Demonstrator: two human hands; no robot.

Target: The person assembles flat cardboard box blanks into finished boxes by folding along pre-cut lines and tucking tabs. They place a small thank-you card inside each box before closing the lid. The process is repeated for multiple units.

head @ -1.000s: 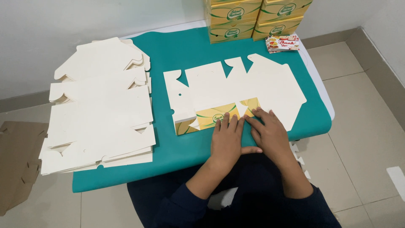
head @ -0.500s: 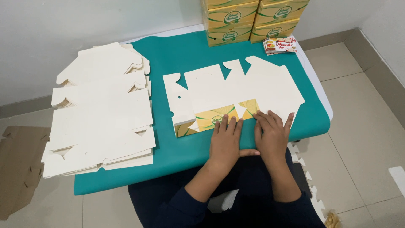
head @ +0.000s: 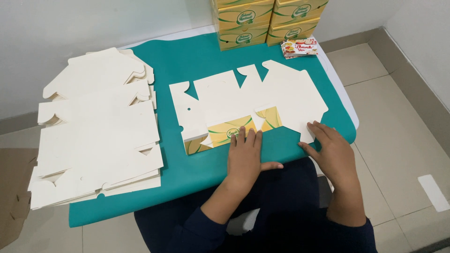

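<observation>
- We are pressing our left hand (head: 244,157) flat on the box blank (head: 243,105), pinning its folded yellow panel to the worktop (head: 197,56).
- Our right hand (head: 330,152), open, is touching the blank's right flap edge, steadying it.

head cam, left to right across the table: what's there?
Stack of flat white box blanks → unfolded box blank with the left hand pressing its folded yellow-green panel → right hand at that blank's right corner. Far edge: stacked yellow boxes → small printed cards.
</observation>
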